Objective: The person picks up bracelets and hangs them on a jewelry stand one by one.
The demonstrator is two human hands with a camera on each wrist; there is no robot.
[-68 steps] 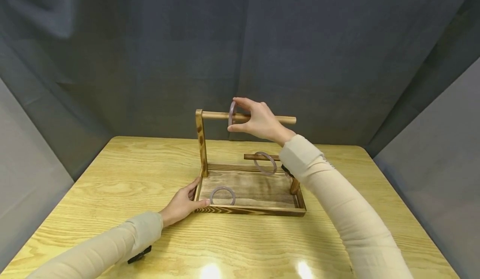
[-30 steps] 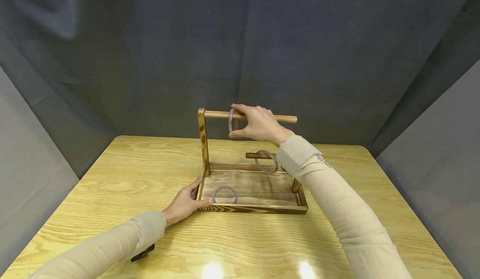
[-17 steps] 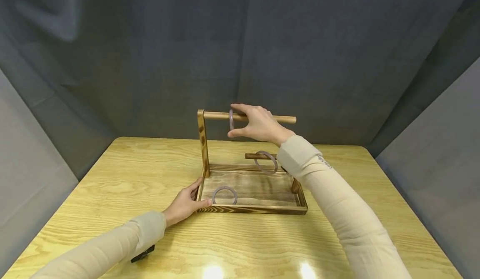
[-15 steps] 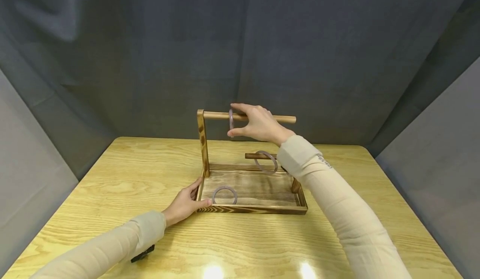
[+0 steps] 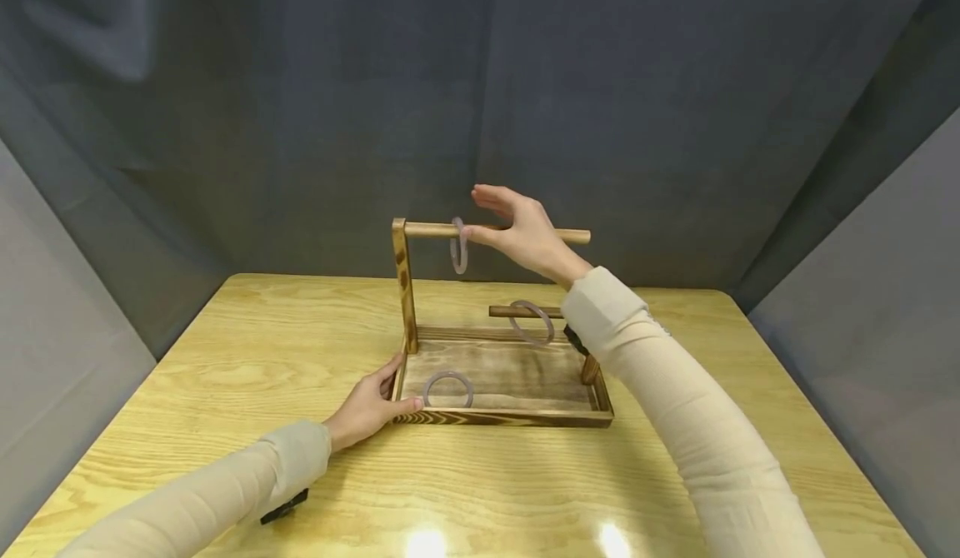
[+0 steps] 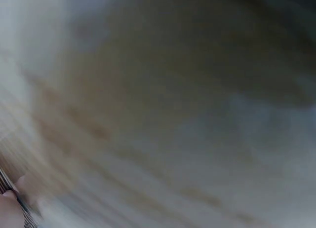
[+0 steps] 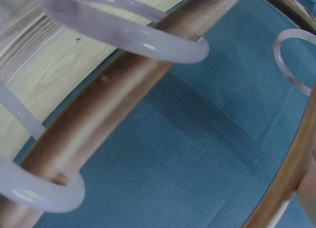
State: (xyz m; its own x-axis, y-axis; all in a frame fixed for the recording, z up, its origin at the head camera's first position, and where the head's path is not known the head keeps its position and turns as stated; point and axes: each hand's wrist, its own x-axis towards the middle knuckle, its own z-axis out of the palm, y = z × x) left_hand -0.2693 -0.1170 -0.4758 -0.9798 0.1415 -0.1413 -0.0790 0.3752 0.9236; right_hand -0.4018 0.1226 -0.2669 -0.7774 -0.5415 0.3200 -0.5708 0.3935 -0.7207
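A wooden bangle stand (image 5: 504, 418) has a shallow tray base, a high bar and a lower bar. A pale lilac bangle (image 5: 460, 260) hangs round the high bar. Beside it is my right hand (image 5: 528, 229), fingers raised and spread from the thumb, whose tip overlaps the bangle's edge. My left hand (image 5: 367, 408) grips the tray's near left corner, thumb over the front rim. A second bangle (image 5: 534, 337) hangs on the lower bar; the right wrist view shows two bangles there, one nearer the camera (image 7: 42, 193). Another bangle (image 5: 448, 374) is in the tray, its lower edge hidden behind the front wall.
The stand rests on a light wood-grain table (image 5: 247, 358). Dark cloth (image 5: 360, 125) hangs behind, with pale panels (image 5: 877, 291) at both sides. The lower bar (image 5: 501, 311) points left under my right forearm. The left wrist view is blurred.
My right fingers have let go of the bangle and lifted away from it. The bangle now hangs from the high bar, slightly turned. My left hand keeps its place on the tray corner.
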